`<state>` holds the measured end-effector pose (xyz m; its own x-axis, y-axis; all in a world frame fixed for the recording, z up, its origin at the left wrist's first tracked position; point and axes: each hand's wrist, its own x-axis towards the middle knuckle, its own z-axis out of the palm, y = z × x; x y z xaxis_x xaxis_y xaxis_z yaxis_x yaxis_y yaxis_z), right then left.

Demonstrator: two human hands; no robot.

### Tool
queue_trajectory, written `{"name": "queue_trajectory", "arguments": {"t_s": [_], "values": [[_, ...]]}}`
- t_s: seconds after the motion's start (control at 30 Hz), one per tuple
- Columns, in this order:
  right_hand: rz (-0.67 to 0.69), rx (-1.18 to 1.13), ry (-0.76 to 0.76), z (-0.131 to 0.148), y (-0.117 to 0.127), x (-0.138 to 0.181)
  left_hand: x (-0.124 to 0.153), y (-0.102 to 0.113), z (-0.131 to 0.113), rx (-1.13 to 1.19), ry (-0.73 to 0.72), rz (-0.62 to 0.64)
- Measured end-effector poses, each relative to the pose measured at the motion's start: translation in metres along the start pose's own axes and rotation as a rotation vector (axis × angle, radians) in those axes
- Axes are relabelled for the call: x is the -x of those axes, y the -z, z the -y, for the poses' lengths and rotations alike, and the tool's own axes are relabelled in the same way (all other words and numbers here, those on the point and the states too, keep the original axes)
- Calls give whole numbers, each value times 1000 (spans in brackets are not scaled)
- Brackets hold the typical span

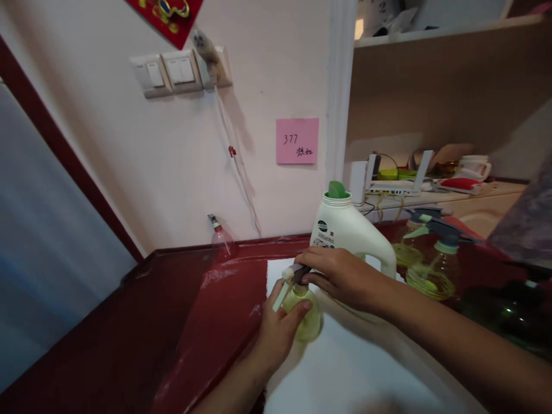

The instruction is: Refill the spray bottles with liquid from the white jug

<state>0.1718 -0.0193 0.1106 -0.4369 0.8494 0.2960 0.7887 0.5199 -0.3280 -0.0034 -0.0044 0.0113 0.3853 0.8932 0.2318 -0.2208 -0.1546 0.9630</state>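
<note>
over the white sheet point(345, 362), the left hand point(278, 333) is gripping a yellow bottle point(311, 322). the right hand point(338, 273) is clasping its sprayer point(291, 272).

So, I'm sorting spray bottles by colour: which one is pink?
The leftmost bottle, standing by the wall. The yellowish bottle in the left hand and the bottles at the right lack its pink tint.

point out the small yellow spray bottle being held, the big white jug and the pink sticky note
Yellow spray bottle point(311, 323): head view, on the lower body.
White jug point(347, 229): head view, on the body below its open mouth.
Pink sticky note point(297, 141): head view, on the middle of its face.
</note>
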Motion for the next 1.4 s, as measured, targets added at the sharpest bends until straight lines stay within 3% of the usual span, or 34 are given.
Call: {"name": "queue_trajectory", "arguments": {"t_s": [0.37, 0.53, 0.87, 1.2, 1.4], "values": [[78, 135, -165, 15, 2, -12, -4, 2, 15, -56, -15, -80], [107, 196, -237, 25, 5, -17, 0, 1, 13, -52, -16, -86], [116, 238, -291, 30, 0, -15, -7, -23, -5, 93, 24, -281], [133, 252, -287, 36, -1, -17, -7, 1, 2, -34, -44, -37], [95, 190, -297, 32, -1, -15, -11, -7, 2, 110, 51, -114]]}}
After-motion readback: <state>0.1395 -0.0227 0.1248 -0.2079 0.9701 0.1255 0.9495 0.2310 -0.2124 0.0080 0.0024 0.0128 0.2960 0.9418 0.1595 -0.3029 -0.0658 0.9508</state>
